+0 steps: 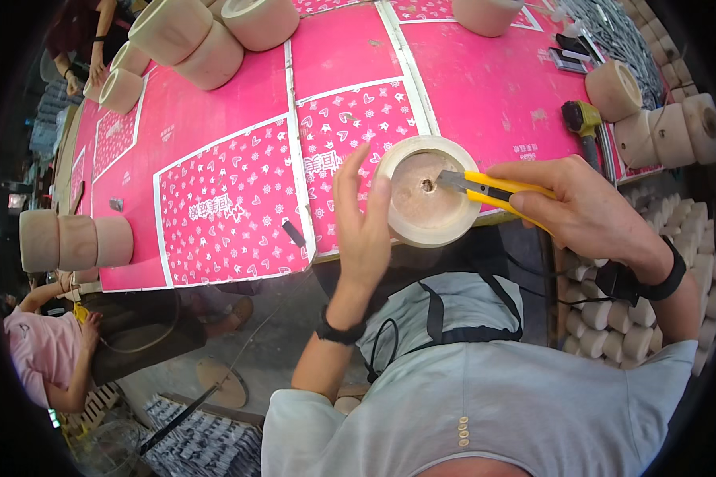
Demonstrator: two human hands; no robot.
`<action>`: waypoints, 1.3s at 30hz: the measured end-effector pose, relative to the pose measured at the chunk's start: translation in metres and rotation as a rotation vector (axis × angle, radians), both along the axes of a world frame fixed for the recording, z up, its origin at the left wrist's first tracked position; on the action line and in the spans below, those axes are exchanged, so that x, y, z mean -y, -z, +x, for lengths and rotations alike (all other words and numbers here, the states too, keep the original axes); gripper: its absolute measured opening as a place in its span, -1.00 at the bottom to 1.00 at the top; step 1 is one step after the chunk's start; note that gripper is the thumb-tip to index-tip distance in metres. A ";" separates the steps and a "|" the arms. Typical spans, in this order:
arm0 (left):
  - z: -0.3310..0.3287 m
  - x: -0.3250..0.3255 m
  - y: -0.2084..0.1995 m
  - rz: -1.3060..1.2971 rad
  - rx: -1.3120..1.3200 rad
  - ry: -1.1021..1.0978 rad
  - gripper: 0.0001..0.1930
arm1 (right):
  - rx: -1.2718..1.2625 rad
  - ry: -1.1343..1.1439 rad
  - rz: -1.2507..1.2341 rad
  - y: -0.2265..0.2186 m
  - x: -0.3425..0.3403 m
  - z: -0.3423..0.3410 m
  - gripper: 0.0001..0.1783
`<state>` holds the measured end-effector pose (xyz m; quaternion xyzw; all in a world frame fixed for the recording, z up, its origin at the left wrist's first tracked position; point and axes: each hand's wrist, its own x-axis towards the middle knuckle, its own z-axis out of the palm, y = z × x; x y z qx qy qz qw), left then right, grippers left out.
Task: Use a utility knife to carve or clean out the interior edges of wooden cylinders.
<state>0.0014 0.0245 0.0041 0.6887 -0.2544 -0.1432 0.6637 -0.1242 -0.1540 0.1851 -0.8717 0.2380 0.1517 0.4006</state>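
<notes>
A round, pale wooden piece [406, 230] with a recessed face and a small hole in its middle lies at the table's near edge. My right hand [573, 203] is closed around a yellow utility knife [511, 192], whose blade reaches over the recess, close to the hole. Against the left side of the wooden piece rests my left hand [363, 219], its fingers stretched out and apart. Whether the blade touches the wood I cannot tell.
Stacked wooden cylinders [77, 241] stand at the left, more [207, 52] at the back. A power drill [583, 127] lies at right near a metal pile [605, 36]. A small dark block [293, 233] sits on the pink tabletop [342, 60]. Two other people work at left.
</notes>
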 end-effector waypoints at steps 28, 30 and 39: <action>-0.045 0.002 0.004 -0.136 -0.164 -0.149 -0.52 | -0.070 -0.039 0.041 -0.001 -0.002 0.011 -0.59; -0.016 -0.005 -0.008 0.035 -0.089 -0.017 -0.49 | -0.089 -0.043 0.064 0.001 0.001 0.009 -0.59; 0.045 0.027 -0.012 0.058 -0.178 0.532 -0.62 | -0.040 -0.072 0.014 0.003 -0.004 0.003 -0.60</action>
